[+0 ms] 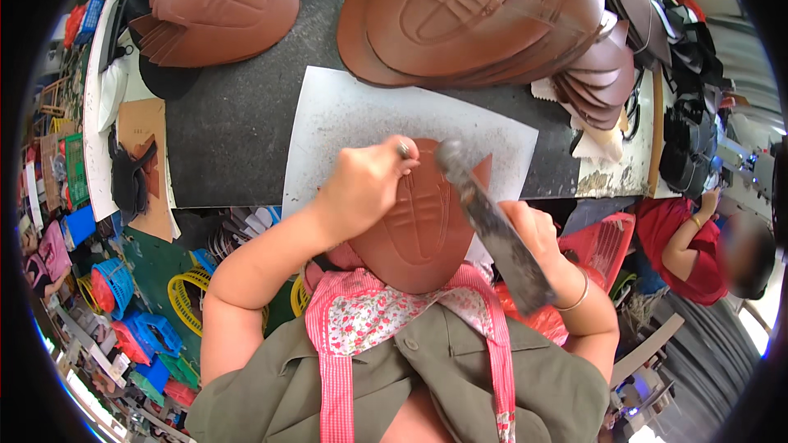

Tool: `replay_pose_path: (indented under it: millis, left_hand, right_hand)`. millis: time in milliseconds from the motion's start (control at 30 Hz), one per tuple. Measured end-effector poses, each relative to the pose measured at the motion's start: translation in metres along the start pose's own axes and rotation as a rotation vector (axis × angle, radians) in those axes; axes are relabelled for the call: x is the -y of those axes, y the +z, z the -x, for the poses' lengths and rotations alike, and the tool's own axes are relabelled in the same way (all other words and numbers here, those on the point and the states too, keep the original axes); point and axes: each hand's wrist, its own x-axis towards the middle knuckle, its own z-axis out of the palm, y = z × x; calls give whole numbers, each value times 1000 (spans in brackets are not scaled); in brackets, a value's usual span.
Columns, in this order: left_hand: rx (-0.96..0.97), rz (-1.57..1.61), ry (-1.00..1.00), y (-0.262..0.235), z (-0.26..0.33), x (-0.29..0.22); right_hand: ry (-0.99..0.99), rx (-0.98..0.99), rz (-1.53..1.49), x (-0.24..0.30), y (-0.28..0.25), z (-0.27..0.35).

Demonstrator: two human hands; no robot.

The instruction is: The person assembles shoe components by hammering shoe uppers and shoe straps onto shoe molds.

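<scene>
Brown leather piece (pixel 394 246), rounded and marked with raised lines, lies over the near edge of the table and reaches toward my apron. Above its far end, my left hand (pixel 361 186) is closed in a pinch round a short metal punch (pixel 403 150), most of which the fingers hide. To the right, my right hand (pixel 538 238) grips a long, dark, worn metal bar (pixel 497 226) with a rounded knob at its far end. That bar slants over the leather's right side, its knob close to the left fingertips. Beneath the leather is a pale, speckled board (pixel 345 115).
Stacks of similar brown leather pieces stand at the far left (pixel 226 4) and far middle (pixel 460 25) of the dark table (pixel 230 139). Smaller dark pieces (pixel 603 86) pile up at right. Baskets (pixel 187 299) stand below left. Another person in red (pixel 681 246) sits at right.
</scene>
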Motion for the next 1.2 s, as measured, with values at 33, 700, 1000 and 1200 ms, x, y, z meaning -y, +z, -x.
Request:
replay_pose_path:
  millis: [33,700,1000,1200]
  left_hand:
    - [28,340,-276,-4,-3,3]
    - [-398,-778,166,-138,-41,90]
    - [-171,125,612,-7,67,13]
    - [-75,275,219,10,75,-9]
  right_hand:
    - [20,-50,70,-4,3,-4]
    - [122,-401,333,-58,-47,-159]
    - [27,-713,439,-44,-56,-131]
    - [161,-213,-212,13,-34,-65]
